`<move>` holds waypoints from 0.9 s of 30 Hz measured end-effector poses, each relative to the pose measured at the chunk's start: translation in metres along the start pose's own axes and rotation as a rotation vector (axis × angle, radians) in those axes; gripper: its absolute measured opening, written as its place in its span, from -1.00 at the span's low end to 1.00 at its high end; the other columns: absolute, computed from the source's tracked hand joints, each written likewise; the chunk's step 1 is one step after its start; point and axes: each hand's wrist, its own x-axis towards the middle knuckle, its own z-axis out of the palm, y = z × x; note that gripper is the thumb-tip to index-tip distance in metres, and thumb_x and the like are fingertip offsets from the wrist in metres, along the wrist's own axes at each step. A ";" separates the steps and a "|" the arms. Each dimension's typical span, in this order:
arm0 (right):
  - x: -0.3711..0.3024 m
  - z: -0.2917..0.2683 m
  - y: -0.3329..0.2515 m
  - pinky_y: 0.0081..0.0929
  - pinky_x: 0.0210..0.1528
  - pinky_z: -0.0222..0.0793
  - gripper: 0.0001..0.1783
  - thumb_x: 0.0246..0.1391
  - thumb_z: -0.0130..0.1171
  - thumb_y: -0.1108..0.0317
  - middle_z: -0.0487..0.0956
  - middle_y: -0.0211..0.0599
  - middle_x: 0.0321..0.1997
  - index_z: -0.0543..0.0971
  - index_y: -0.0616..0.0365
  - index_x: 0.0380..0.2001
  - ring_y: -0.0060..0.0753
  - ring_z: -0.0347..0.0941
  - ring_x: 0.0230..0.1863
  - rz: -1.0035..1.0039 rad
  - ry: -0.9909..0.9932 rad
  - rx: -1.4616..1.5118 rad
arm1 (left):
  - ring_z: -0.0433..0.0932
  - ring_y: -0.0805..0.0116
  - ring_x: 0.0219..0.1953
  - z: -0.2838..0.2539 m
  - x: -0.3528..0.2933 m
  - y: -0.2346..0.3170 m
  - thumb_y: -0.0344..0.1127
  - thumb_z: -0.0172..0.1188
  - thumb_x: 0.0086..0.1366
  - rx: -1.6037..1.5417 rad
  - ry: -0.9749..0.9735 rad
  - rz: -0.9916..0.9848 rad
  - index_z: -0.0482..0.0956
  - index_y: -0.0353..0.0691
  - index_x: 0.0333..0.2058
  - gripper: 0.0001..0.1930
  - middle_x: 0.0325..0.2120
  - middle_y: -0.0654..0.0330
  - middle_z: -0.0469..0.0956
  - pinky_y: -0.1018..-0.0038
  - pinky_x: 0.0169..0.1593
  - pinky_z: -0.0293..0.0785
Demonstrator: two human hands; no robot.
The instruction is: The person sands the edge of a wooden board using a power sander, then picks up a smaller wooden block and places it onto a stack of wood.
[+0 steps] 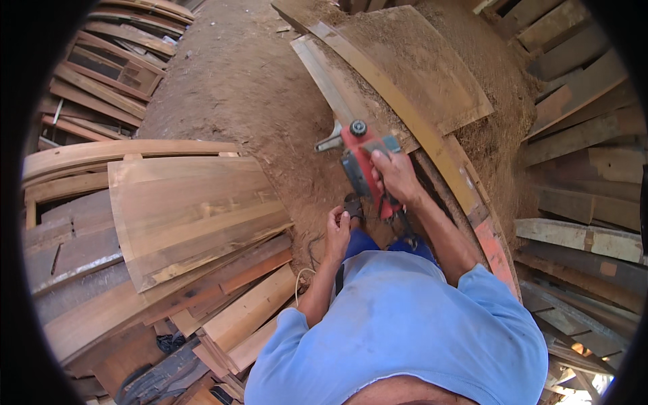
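My right hand [398, 177] is wrapped round the rear handle of a red and grey electric hand planer [364, 169]. A round black knob tops its front end, and a metal bracket juts from its left side. The planer is held above the ground, just left of a long yellowish board [398, 101]. My left hand [337, 231] is low in front of my body with its fingers curled together. What they hold, if anything, is too small to make out. A dark object lies just beyond those fingers, its kind unclear. A pale cord [302, 280] loops beside my left forearm.
A wide wooden panel [196, 209] rests on stacked timber at the left. Another flat panel [418, 67] lies beyond the long board. Planks line the right wall [580, 182], and more wood [108, 74] is piled far left. Shavings cover the dirt floor [229, 81].
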 end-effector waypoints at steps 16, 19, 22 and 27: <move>0.117 0.037 0.057 -0.46 -0.51 0.34 -0.47 0.32 0.00 -0.08 0.49 -0.40 -0.62 0.51 0.22 -0.44 -0.54 0.42 -0.60 -0.160 0.076 -0.268 | 0.53 0.08 -0.22 0.031 0.151 0.024 -0.19 0.38 0.20 0.281 0.148 0.196 0.56 -0.30 0.07 -0.50 -0.25 -0.09 0.52 0.26 -0.10 0.48; 0.159 0.047 0.021 -0.45 -0.49 0.35 -0.42 0.33 -0.03 -0.10 0.48 -0.38 -0.64 0.52 0.25 -0.47 -0.52 0.43 -0.60 -0.155 0.064 -0.241 | 0.54 0.10 -0.25 0.024 0.198 0.043 -0.22 0.42 0.17 0.262 0.229 0.252 0.57 -0.35 0.03 -0.51 -0.26 -0.06 0.53 0.26 -0.13 0.49; 0.217 0.047 0.006 -0.46 -0.49 0.34 -0.40 0.33 -0.03 -0.13 0.47 -0.38 -0.65 0.52 0.24 -0.49 -0.53 0.43 -0.59 -0.275 0.057 -0.346 | 0.57 0.11 -0.28 0.018 0.258 0.052 -0.23 0.44 0.16 0.236 0.210 0.255 0.56 -0.38 0.02 -0.49 -0.28 -0.04 0.55 0.26 -0.13 0.51; 0.239 0.057 -0.014 -0.51 -0.49 0.34 -0.40 0.33 -0.03 -0.16 0.48 -0.40 -0.62 0.49 0.22 -0.47 -0.59 0.41 -0.58 -0.090 -0.053 -0.140 | 0.61 0.14 -0.33 0.004 0.295 0.062 -0.21 0.47 0.14 0.093 0.216 0.193 0.57 -0.40 0.01 -0.47 -0.34 -0.03 0.59 0.27 -0.18 0.53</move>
